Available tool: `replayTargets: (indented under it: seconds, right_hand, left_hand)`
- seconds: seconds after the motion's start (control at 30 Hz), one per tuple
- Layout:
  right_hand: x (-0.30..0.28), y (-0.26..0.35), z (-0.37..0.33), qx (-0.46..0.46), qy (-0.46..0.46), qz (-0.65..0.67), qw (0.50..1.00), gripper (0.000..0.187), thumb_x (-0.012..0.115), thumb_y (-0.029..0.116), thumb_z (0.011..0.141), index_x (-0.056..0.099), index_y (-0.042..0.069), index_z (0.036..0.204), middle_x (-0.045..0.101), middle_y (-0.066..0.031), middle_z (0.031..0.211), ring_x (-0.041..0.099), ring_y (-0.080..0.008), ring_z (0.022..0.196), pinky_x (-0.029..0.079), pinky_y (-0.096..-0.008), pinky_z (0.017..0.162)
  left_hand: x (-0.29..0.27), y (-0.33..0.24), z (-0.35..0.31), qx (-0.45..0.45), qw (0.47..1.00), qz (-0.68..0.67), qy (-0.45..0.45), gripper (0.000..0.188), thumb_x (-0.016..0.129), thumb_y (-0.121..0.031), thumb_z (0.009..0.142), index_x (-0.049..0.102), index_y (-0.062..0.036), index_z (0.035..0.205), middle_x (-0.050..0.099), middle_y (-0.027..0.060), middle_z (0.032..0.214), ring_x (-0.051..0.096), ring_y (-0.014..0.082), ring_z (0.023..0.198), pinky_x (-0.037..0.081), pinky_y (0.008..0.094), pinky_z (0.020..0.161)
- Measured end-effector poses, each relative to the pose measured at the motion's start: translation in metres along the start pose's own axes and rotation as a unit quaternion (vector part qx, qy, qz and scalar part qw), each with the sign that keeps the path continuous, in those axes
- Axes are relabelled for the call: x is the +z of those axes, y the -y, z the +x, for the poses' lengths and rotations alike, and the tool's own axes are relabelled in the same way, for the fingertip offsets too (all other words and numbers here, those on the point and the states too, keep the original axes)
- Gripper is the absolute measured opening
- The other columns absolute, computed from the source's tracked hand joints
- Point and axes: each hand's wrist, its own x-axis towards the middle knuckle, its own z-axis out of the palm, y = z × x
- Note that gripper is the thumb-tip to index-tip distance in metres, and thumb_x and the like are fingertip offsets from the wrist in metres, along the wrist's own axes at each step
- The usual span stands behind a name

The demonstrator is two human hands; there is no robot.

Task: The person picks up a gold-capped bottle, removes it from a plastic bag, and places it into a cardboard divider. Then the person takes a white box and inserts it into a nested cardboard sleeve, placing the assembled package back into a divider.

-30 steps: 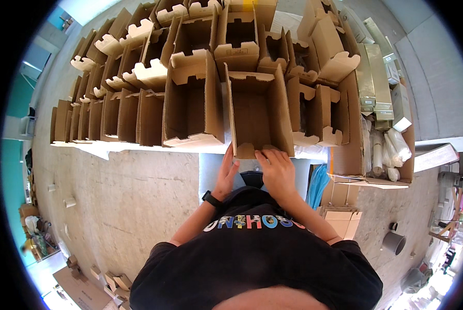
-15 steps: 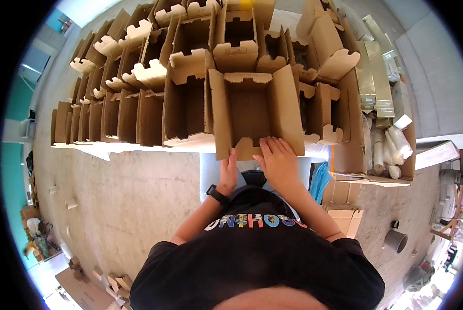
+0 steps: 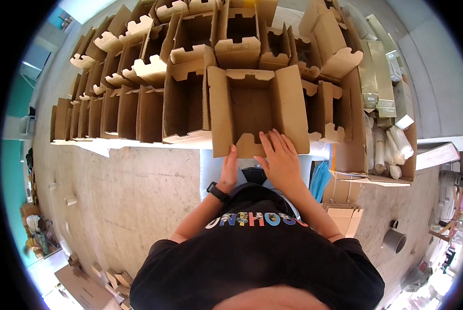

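Directly in front of me stands an open-topped brown cardboard box (image 3: 252, 106), its notched near wall turned toward me and its side walls leaning outward. My left hand (image 3: 229, 168), a dark watch on its wrist, touches the near left corner with straight fingers, seen edge-on. The fingers of my right hand (image 3: 280, 155) are stretched out and lie against the near wall at the right, the thumb apart at its lower edge. Against the box's left side stands a taller open cardboard box (image 3: 186, 111).
Rows of similar open cardboard boxes (image 3: 130, 116) fill the table to the left and behind. At the right, a carton (image 3: 351, 150) borders gold-coloured long boxes (image 3: 380, 77) and clear plastic-wrapped items (image 3: 396, 144). A grey bin (image 3: 395, 241) lies on the floor.
The box in front of me has its right wall leaning slightly farther out. My right hand's fingers have slid a little up the near wall; my left hand has barely moved.
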Motion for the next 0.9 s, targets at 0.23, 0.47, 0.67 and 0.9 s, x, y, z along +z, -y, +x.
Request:
replayTargets:
  seconds: [0.23,0.47,0.67,0.9]
  right_hand:
    - [0.002,0.000,-0.002,0.001,0.008,0.011,1.000,0.058,0.062,0.031,0.085,0.046,0.004,0.134,0.051,-0.0174,0.129,0.043,-0.0313,0.128,0.029,-0.0414,0.110]
    - [0.000,-0.001,-0.002,-0.003,0.001,0.009,1.000,0.060,0.060,0.033,0.087,0.043,0.005,0.137,0.047,-0.0183,0.136,0.039,-0.0312,0.132,0.027,-0.0412,0.111]
    - [0.005,0.000,-0.003,-0.006,0.007,-0.024,1.000,0.064,0.061,0.036,0.085,0.043,0.005,0.137,0.046,-0.0186,0.137,0.039,-0.0299,0.133,0.026,-0.0389,0.112]
    - [0.006,-0.001,-0.008,0.022,-0.005,0.015,1.000,0.064,0.065,0.030,0.082,0.043,0.004,0.137,0.048,-0.0176,0.134,0.039,-0.0308,0.132,0.026,-0.0403,0.112]
  left_hand:
    - [0.011,-0.013,-0.005,0.002,1.000,-0.016,0.007,0.049,0.038,-0.034,0.102,0.039,0.0014,0.137,0.044,0.0111,0.139,0.040,0.0219,0.130,0.026,0.0365,0.111]
    - [0.003,-0.006,-0.002,0.020,1.000,-0.007,0.012,0.047,0.038,-0.032,0.102,0.038,-0.0003,0.138,0.043,0.0105,0.140,0.038,0.0217,0.131,0.025,0.0366,0.112]
    - [-0.004,0.002,-0.002,0.026,1.000,0.005,0.008,0.045,0.038,-0.028,0.103,0.037,-0.0002,0.138,0.042,0.0099,0.141,0.037,0.0210,0.132,0.025,0.0365,0.112]
    - [0.005,-0.006,-0.005,0.026,0.999,-0.026,-0.005,0.044,0.039,-0.029,0.103,0.039,-0.0017,0.137,0.044,0.0091,0.138,0.039,0.0202,0.130,0.026,0.0369,0.110]
